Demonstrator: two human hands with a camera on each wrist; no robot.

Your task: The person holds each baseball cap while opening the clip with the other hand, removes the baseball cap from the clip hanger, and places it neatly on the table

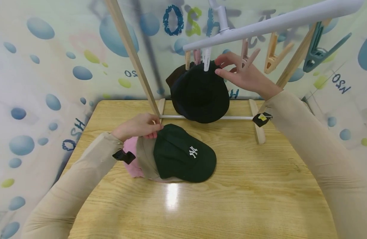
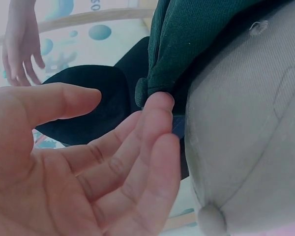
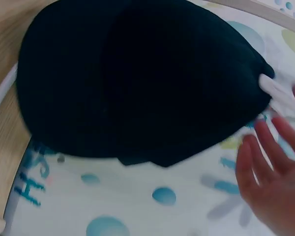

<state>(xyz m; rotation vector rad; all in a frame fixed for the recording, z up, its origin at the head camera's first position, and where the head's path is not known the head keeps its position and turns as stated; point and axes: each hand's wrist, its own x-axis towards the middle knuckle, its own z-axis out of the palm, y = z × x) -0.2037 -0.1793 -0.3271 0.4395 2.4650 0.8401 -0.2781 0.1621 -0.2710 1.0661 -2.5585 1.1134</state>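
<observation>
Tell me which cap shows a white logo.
The green cap, lying by the left hand: the white logo is on its front. The beige cap and pink cap partly under it, and the hanging black cap, show no logo.

dark green cap [image 1: 177, 156]: white NY monogram [image 1: 193, 152] | patterned wall [image 1: 67, 39]: blue letters [image 1: 166, 21] O, H; middle character unclear

The dark green cloth baseball cap [image 1: 180, 156], centre frame, looked matt; the yellowish wood-grained table [image 1: 246, 199], lower frame, was smooth and glossy; the white tubular rail [image 1: 276, 25], upper right, resembled smooth plastic.
</observation>
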